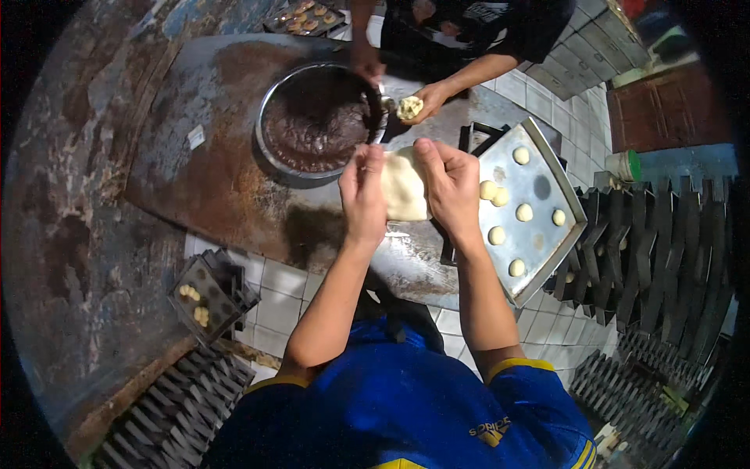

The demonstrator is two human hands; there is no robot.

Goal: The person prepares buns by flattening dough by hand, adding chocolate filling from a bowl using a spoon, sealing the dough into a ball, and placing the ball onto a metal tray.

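Note:
A pale, flattened sheet of dough (405, 187) is stretched between my two hands above the table. My left hand (364, 191) grips its left side, thumb on top. My right hand (453, 187) pinches the right side the same way. Just beyond my left hand stands a large metal bowl (269, 160) of dark brown filling (312, 137). Right of my right hand lies a metal baking tray (539, 246) with several small dough balls (524, 212) on it. Across the table, a co-worker's hand (430, 102) holds a piece of dough (409, 108); their other hand (367, 66) is at the bowl's rim.
The worn table (211, 172) spans the middle, with a small pale scrap (195, 137) on its left. Stacked dark trays (648, 250) rise at the right, more trays (180, 406) at the lower left. A tray with dough pieces (207, 301) sits beyond the table's near left edge.

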